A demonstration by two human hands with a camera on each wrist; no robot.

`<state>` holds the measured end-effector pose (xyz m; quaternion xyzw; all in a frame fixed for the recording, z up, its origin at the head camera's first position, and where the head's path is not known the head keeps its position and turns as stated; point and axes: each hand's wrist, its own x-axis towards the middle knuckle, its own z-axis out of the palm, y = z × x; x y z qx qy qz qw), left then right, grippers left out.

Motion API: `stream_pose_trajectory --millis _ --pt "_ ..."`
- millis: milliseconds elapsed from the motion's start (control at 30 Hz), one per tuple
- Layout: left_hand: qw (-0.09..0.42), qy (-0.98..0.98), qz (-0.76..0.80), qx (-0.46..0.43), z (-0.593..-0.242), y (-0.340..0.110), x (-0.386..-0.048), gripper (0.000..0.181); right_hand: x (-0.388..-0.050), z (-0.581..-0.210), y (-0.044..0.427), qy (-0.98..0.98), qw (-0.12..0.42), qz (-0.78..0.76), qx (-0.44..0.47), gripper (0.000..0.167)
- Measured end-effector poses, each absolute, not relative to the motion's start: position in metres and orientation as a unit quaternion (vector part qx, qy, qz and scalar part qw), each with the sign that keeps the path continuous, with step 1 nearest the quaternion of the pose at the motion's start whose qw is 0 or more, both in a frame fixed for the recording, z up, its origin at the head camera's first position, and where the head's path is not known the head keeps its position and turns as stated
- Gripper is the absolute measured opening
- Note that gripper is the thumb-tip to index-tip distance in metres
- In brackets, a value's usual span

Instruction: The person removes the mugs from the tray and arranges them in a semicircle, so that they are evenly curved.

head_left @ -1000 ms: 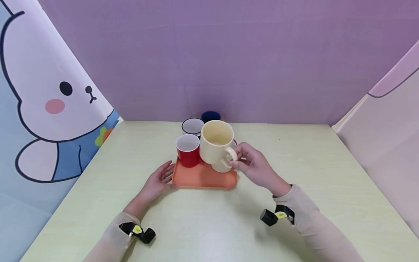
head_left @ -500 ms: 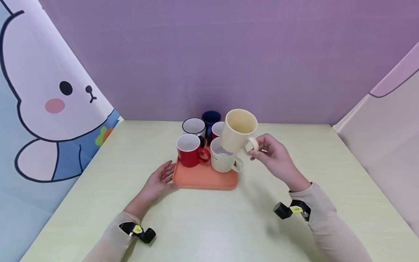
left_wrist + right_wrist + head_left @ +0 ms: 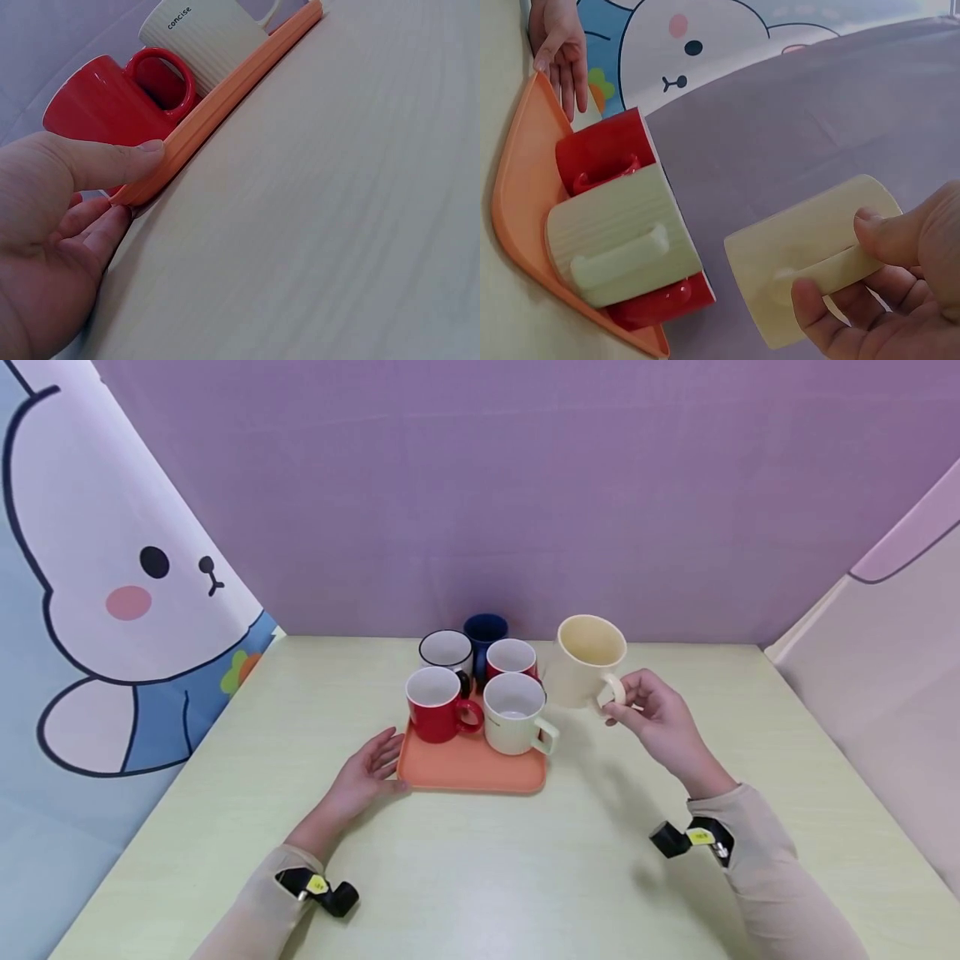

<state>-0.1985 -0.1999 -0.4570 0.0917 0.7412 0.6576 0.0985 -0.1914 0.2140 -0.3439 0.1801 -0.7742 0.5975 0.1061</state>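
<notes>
My right hand (image 3: pixel 660 722) pinches the handle of a cream mug (image 3: pixel 581 664), which is held upright in the air just right of the tray. In the right wrist view, the thumb and fingers grip that handle (image 3: pixel 832 271). My left hand (image 3: pixel 367 777) rests at the front left corner of an orange tray (image 3: pixel 472 772), its thumb touching the front rim and its fairly straight fingers along the left side. On the tray stand a red mug (image 3: pixel 431 718), a pale ribbed mug (image 3: pixel 512 727) marked "concise", a second red mug (image 3: pixel 513 658), a black-rimmed white mug (image 3: pixel 442 664) and a dark blue mug (image 3: pixel 486 631).
The tray lies on a pale wooden table (image 3: pixel 480 868). Behind it hangs a purple backdrop (image 3: pixel 480 502). A cartoon-printed cloth (image 3: pixel 112 610) borders the left side, and a pale cloth (image 3: pixel 892 652) the right.
My right hand has carried the cream mug rightward from above the tray to beside it, uncovering the pale mug and the red mug behind. The left hand and tray have stayed put.
</notes>
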Motion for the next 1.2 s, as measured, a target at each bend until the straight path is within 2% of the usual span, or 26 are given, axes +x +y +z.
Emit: stream_pose_trajectory --millis 533,1200 --pt "0.100 0.741 0.658 0.088 -0.458 -0.201 -0.199 0.090 -0.200 -0.366 0.228 -0.791 0.093 0.589 0.134 0.015" --pt "0.103 0.741 0.658 0.082 -0.456 -0.199 -0.198 0.089 -0.233 -0.408 0.237 -0.799 0.094 0.584 0.107 0.017"
